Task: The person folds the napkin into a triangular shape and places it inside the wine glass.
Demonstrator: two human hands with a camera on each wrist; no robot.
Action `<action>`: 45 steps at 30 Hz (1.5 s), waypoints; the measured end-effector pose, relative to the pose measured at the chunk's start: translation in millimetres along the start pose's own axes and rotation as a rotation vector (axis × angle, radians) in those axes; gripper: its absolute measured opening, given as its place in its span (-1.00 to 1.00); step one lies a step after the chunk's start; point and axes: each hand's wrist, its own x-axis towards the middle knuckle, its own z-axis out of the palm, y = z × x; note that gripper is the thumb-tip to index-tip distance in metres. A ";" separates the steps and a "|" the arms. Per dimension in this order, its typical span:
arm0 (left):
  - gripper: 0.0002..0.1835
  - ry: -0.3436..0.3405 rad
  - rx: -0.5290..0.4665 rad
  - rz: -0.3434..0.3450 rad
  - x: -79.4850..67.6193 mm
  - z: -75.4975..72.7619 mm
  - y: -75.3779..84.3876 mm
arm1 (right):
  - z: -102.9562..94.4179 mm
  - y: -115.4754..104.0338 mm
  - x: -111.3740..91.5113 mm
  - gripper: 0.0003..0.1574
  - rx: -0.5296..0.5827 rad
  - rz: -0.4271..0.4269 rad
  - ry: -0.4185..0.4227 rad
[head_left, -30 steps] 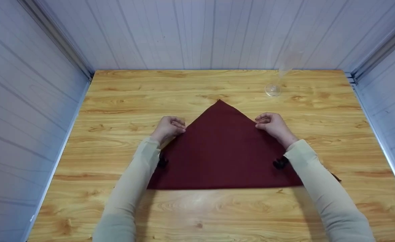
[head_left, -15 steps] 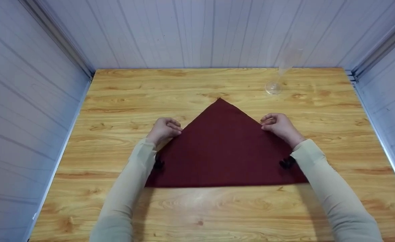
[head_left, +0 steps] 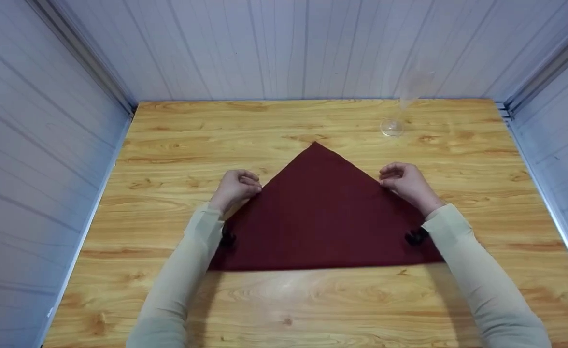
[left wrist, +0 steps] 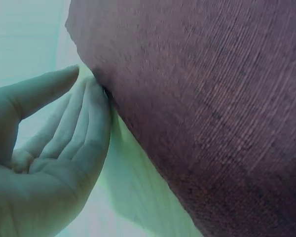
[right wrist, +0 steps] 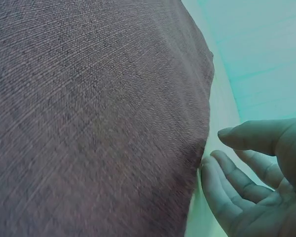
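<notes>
A dark red cloth napkin point(head_left: 320, 212), folded into a triangle, lies flat on the wooden table with its point toward the back wall. At its left slanting edge, my left hand point(head_left: 238, 188) touches the cloth with its fingertips. The left wrist view shows that hand's fingers point(left wrist: 79, 123) nearly straight, the thumb standing apart from the cloth. My right hand point(head_left: 407, 182) is at the opposite slanting edge. Its fingers point(right wrist: 234, 180) are loosely bent against the border in the right wrist view, with a gap below the thumb. The forearms cover the triangle's two lower corners.
A clear stemmed glass point(head_left: 392, 126) stands at the back right of the wooden table point(head_left: 284, 309), beyond the right hand. Pale panelled walls point(head_left: 284, 48) enclose the table at the back and on both sides. Black wrist-camera pieces point(head_left: 417, 237) hang over the cloth.
Both hands have slid a little outward along the napkin's slanting edges, the right one farther to the right. The napkin keeps its triangular shape, and the glass stays in place.
</notes>
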 end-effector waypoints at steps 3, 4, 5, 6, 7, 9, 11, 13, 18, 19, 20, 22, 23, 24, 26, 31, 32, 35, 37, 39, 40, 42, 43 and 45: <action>-0.66 0.032 0.163 0.104 -12.0 9.9 0.0 | 1.1 1.0 -9.4 -0.61 -0.079 -0.034 0.025; -0.68 0.038 0.237 0.139 -16.1 13.2 -0.4 | 2.7 1.3 -13.4 -0.62 -0.113 -0.049 0.034; -0.69 0.046 0.316 0.175 -20.7 16.7 -0.7 | 5.1 1.5 -18.0 -0.62 -0.149 -0.069 0.039; -0.70 0.051 0.391 0.206 -25.0 20.1 -1.3 | 8.1 1.9 -22.9 -0.61 -0.188 -0.087 0.040; -0.70 0.050 0.453 0.229 -29.5 23.3 -2.3 | 11.9 2.0 -28.4 -0.60 -0.232 -0.112 0.035; -0.68 0.028 0.551 0.256 -39.5 30.2 -4.7 | 20.6 3.1 -40.0 -0.56 -0.328 -0.168 0.013; -0.63 -0.003 0.635 0.276 -50.2 37.2 -7.8 | 29.3 4.5 -52.8 -0.49 -0.439 -0.218 -0.015; -0.58 -0.034 0.725 0.290 -61.8 44.3 -11.5 | 37.1 5.6 -66.7 -0.40 -0.551 -0.245 -0.042; -0.42 -0.063 0.961 0.299 -90.3 63.4 -22.8 | 47.6 8.2 -99.9 -0.20 -0.713 -0.190 -0.103; -0.37 -0.066 1.000 0.288 -94.9 67.3 -25.3 | 48.1 8.9 -104.8 -0.17 -0.724 -0.175 -0.107; -0.31 -0.070 1.037 0.272 -98.8 70.9 -27.5 | 48.4 9.7 -108.9 -0.15 -0.730 -0.165 -0.110; -0.21 -0.071 1.108 0.242 -104.3 77.3 -31.1 | 48.3 10.7 -114.8 -0.10 -0.732 -0.149 -0.113; -0.17 -0.067 1.135 0.227 -105.8 80.0 -32.5 | 48.2 11.2 -116.5 -0.08 -0.731 -0.142 -0.111; -0.14 -0.062 1.159 0.215 -106.6 82.4 -33.7 | 48.0 11.5 -117.7 -0.06 -0.729 -0.134 -0.109; -0.11 -0.043 1.201 0.206 -106.2 86.2 -35.4 | 47.5 12.1 -118.3 -0.03 -0.729 -0.119 -0.107; -0.12 0.018 1.252 0.194 -99.2 91.8 -37.2 | 48.4 11.1 -114.2 0.02 -0.740 -0.073 -0.090; -0.12 0.027 1.263 0.194 -97.8 92.4 -37.5 | 48.6 10.7 -112.6 0.03 -0.739 -0.067 -0.088; -0.13 0.045 1.287 0.191 -92.2 93.1 -37.8 | 47.7 9.1 -106.0 0.03 -0.729 -0.043 -0.094; -0.13 0.048 1.288 0.186 -87.7 92.5 -36.8 | 45.6 8.5 -100.4 0.03 -0.724 -0.029 -0.099; -0.13 0.046 1.277 0.177 -82.9 91.2 -34.7 | 43.9 7.5 -94.1 0.03 -0.718 -0.023 -0.103; -0.13 0.043 1.273 0.167 -80.2 90.3 -33.3 | 43.1 7.2 -90.4 0.03 -0.716 -0.020 -0.105; -0.13 0.041 1.263 0.155 -75.2 88.3 -31.1 | 42.0 6.7 -83.0 0.03 -0.716 -0.021 -0.105; -0.13 0.041 1.259 0.151 -72.6 87.4 -30.1 | 41.8 6.2 -79.5 0.03 -0.715 -0.022 -0.105; -0.13 0.042 1.257 0.140 -67.4 85.6 -28.7 | 41.2 5.6 -72.7 0.03 -0.711 -0.022 -0.109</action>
